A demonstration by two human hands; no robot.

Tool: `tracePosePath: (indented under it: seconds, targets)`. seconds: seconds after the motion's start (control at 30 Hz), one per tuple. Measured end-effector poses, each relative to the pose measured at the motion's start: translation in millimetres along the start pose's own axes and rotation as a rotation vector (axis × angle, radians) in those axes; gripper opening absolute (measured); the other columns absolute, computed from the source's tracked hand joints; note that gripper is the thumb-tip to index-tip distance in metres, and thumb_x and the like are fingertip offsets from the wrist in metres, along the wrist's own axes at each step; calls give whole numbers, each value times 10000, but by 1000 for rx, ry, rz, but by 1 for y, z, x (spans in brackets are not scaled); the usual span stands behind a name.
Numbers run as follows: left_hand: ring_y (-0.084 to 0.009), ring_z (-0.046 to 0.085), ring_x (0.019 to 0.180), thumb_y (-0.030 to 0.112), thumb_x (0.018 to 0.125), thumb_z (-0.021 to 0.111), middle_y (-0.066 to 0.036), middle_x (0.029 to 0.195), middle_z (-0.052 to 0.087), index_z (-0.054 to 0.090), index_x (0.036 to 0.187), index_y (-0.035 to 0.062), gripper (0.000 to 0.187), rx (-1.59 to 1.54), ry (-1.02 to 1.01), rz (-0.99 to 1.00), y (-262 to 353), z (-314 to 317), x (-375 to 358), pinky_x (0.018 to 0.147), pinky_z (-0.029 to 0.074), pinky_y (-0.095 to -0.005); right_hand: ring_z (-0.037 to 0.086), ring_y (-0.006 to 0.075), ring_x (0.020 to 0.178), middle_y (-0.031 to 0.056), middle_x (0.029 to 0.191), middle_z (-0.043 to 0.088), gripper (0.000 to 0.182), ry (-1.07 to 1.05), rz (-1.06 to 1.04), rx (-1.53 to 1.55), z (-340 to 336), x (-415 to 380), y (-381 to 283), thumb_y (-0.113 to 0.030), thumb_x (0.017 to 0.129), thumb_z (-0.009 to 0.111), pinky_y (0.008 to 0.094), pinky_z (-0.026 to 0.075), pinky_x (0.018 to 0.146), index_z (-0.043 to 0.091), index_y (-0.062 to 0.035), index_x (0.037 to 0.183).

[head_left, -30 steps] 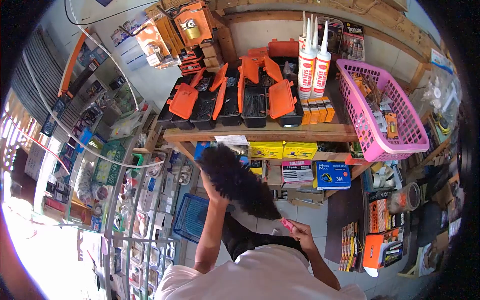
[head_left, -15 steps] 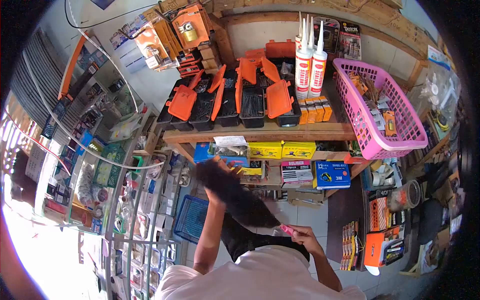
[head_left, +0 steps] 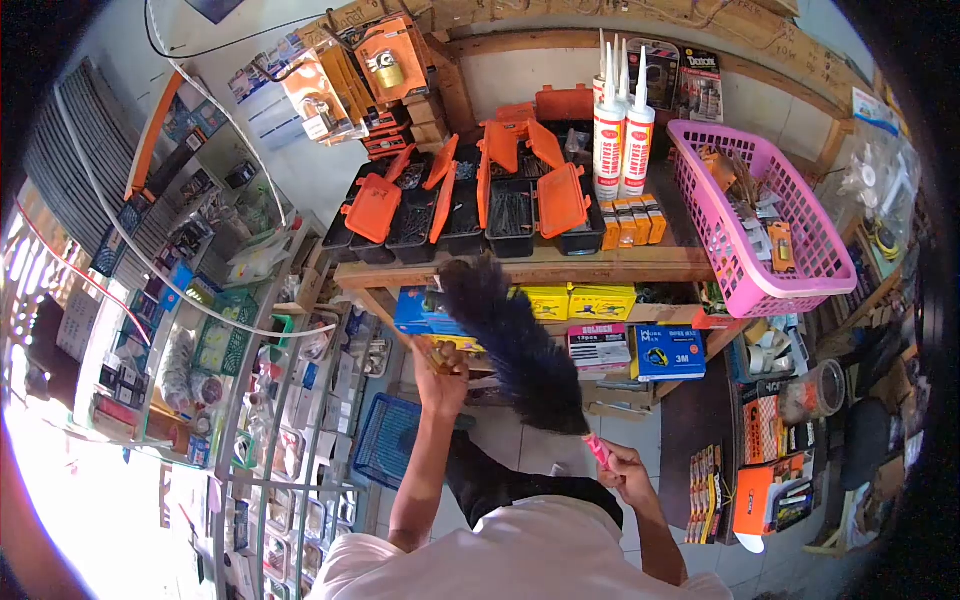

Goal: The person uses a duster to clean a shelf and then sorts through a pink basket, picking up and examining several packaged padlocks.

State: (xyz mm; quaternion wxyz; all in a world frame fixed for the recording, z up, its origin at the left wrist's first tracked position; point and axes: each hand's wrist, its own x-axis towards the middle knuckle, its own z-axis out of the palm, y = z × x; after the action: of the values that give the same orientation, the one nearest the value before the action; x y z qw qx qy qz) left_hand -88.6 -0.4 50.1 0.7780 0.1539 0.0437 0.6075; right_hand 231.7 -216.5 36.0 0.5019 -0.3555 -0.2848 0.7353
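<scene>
A dark feather duster point(head_left: 520, 350) slants up and left across the front of the wooden shelf unit, its feathers reaching the shelf's front edge. Its pink handle point(head_left: 598, 450) is gripped by my right hand point(head_left: 628, 475). My left hand point(head_left: 438, 375) is raised left of the feathers, in front of the lower shelf, with its fingers curled closed. Something small and brownish seems to be in it, but I cannot make out what. Just behind that hand sit blue boxes point(head_left: 411, 310) on the lower shelf, partly covered by the hand and the duster.
Black bins with orange lids point(head_left: 563, 200), sealant tubes point(head_left: 608, 150) and a pink basket point(head_left: 765, 215) stand on the upper shelf. Below are yellow boxes point(head_left: 600, 302) and a blue 3M box point(head_left: 670, 352). A blue crate point(head_left: 385, 440) is at floor level; glass display shelving point(head_left: 225, 400) runs along the left.
The duster has swung up and right, now standing steeper. My left hand, partly behind the feathers before, shows more fully and has shifted slightly right. My right hand has moved slightly right.
</scene>
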Motion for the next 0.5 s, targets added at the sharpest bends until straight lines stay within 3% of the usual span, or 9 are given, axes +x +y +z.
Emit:
tracePosePath:
  seconds: [0.13, 0.2, 0.23, 0.27, 0.3, 0.37, 0.4, 0.47, 0.5]
  targets:
    - [-201, 604, 864, 418, 1015, 380, -57, 908, 602, 570, 1090, 96, 381, -141, -25, -42, 2, -37, 0, 771, 528, -369, 325, 55, 517, -42, 640, 433, 536, -55, -37, -101, 3, -6, -8, -340, 904, 619, 213, 237, 481, 534, -26, 1330]
    - [-241, 614, 1003, 370, 1020, 384, -121, 1105, 628, 551, 1227, 85, 390, 202, 338, 27, -14, 4, 0, 863, 522, -385, 336, 47, 507, -42, 639, 439, 565, -13, -39, -166, 4, -10, -5, -367, 877, 652, 206, 255, 481, 553, -17, 1309]
    - [-289, 549, 1175, 319, 1020, 384, -152, 1320, 542, 470, 1355, 76, 422, 141, 180, -12, -9, -3, -2, 1006, 446, -439, 371, 44, 538, -42, 660, 465, 511, -22, -54, -236, 4, -11, -2, -290, 889, 641, 204, 298, 507, 552, -13, 1310]
    - [-289, 549, 1175, 319, 1020, 384, -152, 1320, 542, 470, 1355, 76, 422, 141, 179, -10, -9, -10, -1, 1006, 446, -439, 405, 41, 569, -42, 682, 491, 464, -32, -71, -306, 3, -11, 2, -212, 900, 630, 201, 341, 533, 552, -10, 1310]
    - [-299, 490, 1229, 336, 1019, 375, -141, 1372, 484, 436, 1379, 73, 450, 697, 140, 157, -10, -17, 2, 1048, 387, -447, 405, 41, 569, -42, 682, 491, 464, -34, -72, -308, 3, -9, 8, -212, 900, 630, 201, 341, 533, 552, -10, 1310]
    - [-319, 374, 1337, 371, 1016, 355, -120, 1477, 367, 370, 1426, 68, 509, 1805, 31, 500, -13, -11, 6, 1132, 270, -463, 435, 27, 637, -38, 763, 555, 399, 67, -224, -534, 8, -4, 20, -60, 909, 568, 200, 381, 595, 553, -1, 1304]
    - [-319, 374, 1337, 371, 1016, 355, -120, 1477, 367, 370, 1426, 68, 509, 1804, 34, 503, -11, -8, 5, 1132, 270, -463, 435, 27, 637, -38, 763, 555, 399, 64, -224, -537, 10, -3, 23, -60, 909, 568, 200, 381, 595, 553, -1, 1304]
    - [-346, 411, 1307, 417, 998, 355, -147, 1445, 404, 399, 1409, 86, 530, 101, 1, 170, -4, 28, -4, 1086, 323, -487, 531, 78, 951, 9, 1101, 640, 407, 164, -250, -514, 17, -3, 24, -69, 934, 579, 236, 422, 892, 528, -42, 1337]
    - [-343, 352, 1355, 470, 1002, 265, -132, 1486, 352, 349, 1437, 103, 575, 46, 23, 94, -3, 34, -8, 1110, 290, -483, 531, 78, 951, 9, 1101, 640, 407, 160, -249, -515, 14, -4, 25, -69, 934, 579, 236, 422, 892, 528, -42, 1337]
